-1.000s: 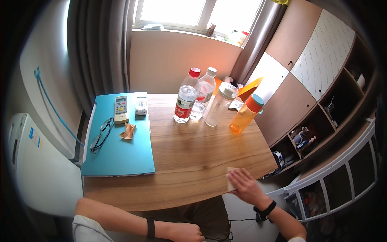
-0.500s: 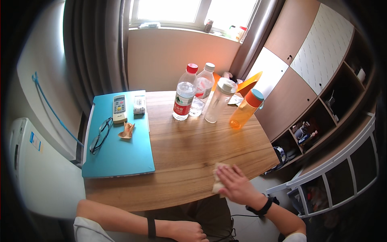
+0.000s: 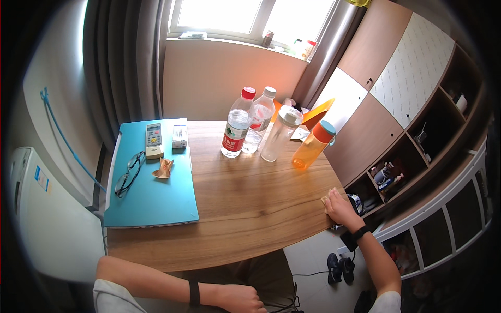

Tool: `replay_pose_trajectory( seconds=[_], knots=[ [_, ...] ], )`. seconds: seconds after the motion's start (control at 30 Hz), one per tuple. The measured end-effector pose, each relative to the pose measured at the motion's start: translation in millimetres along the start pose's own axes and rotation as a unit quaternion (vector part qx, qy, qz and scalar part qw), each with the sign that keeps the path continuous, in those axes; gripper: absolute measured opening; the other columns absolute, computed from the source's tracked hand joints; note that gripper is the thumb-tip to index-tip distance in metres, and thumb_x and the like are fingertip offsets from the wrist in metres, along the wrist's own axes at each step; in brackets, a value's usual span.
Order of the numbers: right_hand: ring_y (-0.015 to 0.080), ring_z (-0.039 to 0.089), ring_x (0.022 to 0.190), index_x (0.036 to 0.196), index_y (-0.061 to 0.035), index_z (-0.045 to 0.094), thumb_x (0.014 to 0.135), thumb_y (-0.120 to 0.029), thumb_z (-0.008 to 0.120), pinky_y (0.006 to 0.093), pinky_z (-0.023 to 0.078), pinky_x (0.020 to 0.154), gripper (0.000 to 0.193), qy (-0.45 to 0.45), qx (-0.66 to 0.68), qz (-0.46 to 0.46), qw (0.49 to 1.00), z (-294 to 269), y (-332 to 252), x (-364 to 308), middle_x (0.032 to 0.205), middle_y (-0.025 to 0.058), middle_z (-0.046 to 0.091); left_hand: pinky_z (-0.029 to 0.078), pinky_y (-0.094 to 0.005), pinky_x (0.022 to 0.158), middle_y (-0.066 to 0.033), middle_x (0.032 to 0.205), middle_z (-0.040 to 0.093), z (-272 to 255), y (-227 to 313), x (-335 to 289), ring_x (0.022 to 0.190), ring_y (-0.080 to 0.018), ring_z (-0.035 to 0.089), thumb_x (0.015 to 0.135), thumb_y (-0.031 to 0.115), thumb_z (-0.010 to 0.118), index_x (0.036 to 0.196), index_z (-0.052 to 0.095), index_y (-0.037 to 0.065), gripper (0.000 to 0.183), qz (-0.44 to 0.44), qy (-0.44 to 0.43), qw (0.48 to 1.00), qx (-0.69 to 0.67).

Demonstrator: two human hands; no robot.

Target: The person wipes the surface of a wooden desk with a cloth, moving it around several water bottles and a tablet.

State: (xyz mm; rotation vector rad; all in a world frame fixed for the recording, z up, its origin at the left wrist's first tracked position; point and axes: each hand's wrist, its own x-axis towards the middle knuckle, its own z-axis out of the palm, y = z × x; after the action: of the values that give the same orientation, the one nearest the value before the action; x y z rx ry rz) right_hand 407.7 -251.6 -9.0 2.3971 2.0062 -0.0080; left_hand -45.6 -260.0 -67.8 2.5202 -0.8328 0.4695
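My right hand (image 3: 340, 208) is at the table's right edge, its fingers pressed over a folded beige cloth (image 3: 324, 200). Most of that cloth is hidden beneath the hand. In front of the near table edge, low in the view, my left hand (image 3: 241, 298) rests curled into a fist, with nothing seen in it. Nearest the right hand stands an orange bottle with a teal lid (image 3: 312, 147). Left of it are a clear tumbler (image 3: 276, 138), a white-capped water bottle (image 3: 257, 125) and a red-capped water bottle (image 3: 235, 133). All stand on the wooden table (image 3: 250, 208).
A turquoise folder (image 3: 156, 206) covers the table's left side, bearing a remote control (image 3: 154, 140), glasses (image 3: 128, 175), a crumpled brown paper piece (image 3: 163, 168) and a small white box (image 3: 179, 136). Shelves (image 3: 412, 161), a white rail (image 3: 412, 227) and shoes (image 3: 340, 268) are at right.
My right hand has slid right and away from me with the cloth, from the near part of the table to its right edge. The left fist stays put; the view has shifted slightly.
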Motion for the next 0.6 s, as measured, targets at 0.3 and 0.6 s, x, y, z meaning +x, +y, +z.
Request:
replay_pose_trajectory(
  seconds=[0.3, 0.6],
  knots=[
    [0.0540, 0.035, 0.143, 0.138, 0.0178, 0.045, 0.109, -0.036, 0.037, 0.0521, 0.028, 0.122, 0.062, -0.050, 0.035, -0.078, 0.995, -6.0, -118.1, 55.9, 0.148, 0.0418, 0.040, 0.051, -0.0408, 0.052, -0.0082, 0.062, 0.062, -5.3, 3.6, -1.3, 0.057, -0.0281, 0.066, 0.086, 0.024, 0.065, 0.071, 0.058, 0.009, 0.022, -0.005, 0.003, 1.000, -0.005],
    [0.0449, 0.038, 0.145, 0.143, 0.0154, 0.043, 0.107, -0.031, 0.047, 0.0482, 0.027, 0.124, 0.059, 0.028, 0.063, -0.376, 0.924, -8.2, -263.4, 30.0, 0.152, 0.0350, 0.042, 0.052, -0.0410, 0.053, -0.0084, 0.062, 0.061, -8.3, 5.5, -2.7, 0.057, -0.0285, 0.065, 0.087, 0.023, 0.064, 0.073, 0.058, 0.008, 0.022, -0.013, -0.002, 0.999, -0.036]
  ],
)
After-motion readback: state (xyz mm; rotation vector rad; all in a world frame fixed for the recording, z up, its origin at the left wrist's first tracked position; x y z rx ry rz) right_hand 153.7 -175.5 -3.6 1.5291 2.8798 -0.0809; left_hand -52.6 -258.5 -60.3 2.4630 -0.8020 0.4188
